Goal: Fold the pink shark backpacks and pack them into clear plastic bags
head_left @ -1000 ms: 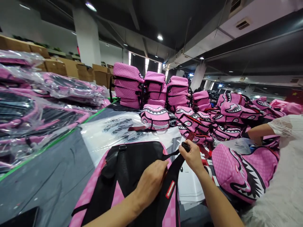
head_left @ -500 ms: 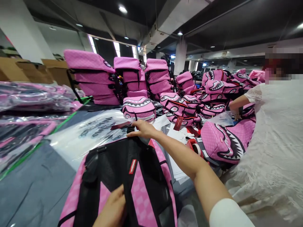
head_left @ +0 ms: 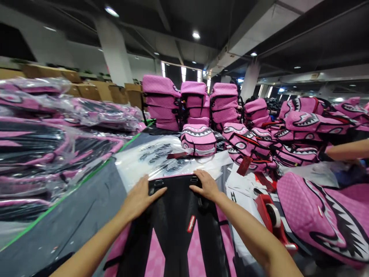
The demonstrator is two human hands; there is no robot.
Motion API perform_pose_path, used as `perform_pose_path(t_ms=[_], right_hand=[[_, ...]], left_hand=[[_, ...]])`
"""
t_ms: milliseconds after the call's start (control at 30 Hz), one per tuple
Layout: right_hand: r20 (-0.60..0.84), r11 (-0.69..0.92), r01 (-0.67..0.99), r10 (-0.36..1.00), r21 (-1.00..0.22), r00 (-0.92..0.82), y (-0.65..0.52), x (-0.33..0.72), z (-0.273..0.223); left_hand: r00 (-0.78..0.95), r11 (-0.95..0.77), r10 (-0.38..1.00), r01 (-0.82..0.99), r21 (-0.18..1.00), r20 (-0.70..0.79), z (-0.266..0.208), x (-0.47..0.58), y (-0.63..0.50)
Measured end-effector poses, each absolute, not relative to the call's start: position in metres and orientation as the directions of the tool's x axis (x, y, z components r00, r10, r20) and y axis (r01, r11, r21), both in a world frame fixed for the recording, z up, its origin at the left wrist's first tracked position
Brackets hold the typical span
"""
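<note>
From my remote seat I take this for the packing floor of a bag factory or warehouse: matching pink bags stand in stacks near twelve o'clock, plastic-wrapped bags lie heaped at nine, and cardboard boxes sit behind them at ten. I see a broad gray worktable showing at eight, a red tape dispenser at four and a co-worker's forearm at three. Toward one, a large duct crosses the dark ceiling above thick columns, like an industrial hall.
</note>
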State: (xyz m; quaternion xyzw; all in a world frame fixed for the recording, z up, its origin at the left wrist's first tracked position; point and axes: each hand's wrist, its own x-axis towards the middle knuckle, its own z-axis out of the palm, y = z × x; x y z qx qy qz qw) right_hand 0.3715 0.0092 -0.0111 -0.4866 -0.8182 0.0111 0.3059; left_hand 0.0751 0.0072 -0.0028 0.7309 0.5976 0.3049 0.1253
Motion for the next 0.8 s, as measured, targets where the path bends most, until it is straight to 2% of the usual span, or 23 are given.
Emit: perform_pose_path(t_ms=[100,200,333,433,533,667,800], right_hand=[[0.625,0.616,0.721,0.708,-0.318,-0.329,0.006,0.377,-0.027],[0.721,0.657,0.693,0.629,-0.295,-0.290,-0.006,0.378,-0.040],[0.722,0.646,0.694,0.639,-0.317,-0.264,-0.033,0.371,-0.051],[0.667,0.619,0.714,0.686,-0.326,-0.291,-0.057,0.369,-0.058],[0.613,0.589,0.745,0.724,-0.313,-0.316,-0.080,0.372,-0.068],[0.500,0.529,0.794,0.796,-0.301,-0.341,-0.084,0.375,-0.072],[0.215,0.339,0.911,0.932,-0.235,-0.291,-0.035,0.366,-0.053]], left_hand=[[0.214,-0.422,0.882,0.756,0.500,0.421,-0.017,0.086,0.034],[0.295,-0.595,0.730,0.719,0.359,0.617,-0.041,0.089,0.016],[0.367,-0.648,0.604,0.742,0.169,0.707,-0.052,0.087,-0.018],[0.473,-0.663,0.608,0.745,0.079,0.637,-0.044,0.091,-0.023],[0.545,-0.677,0.654,0.732,0.083,0.525,-0.039,0.095,-0.020],[0.572,-0.688,0.697,0.703,0.180,0.433,-0.052,0.091,-0.025],[0.525,-0.554,0.831,0.757,0.347,0.184,-0.062,0.096,-0.006]])
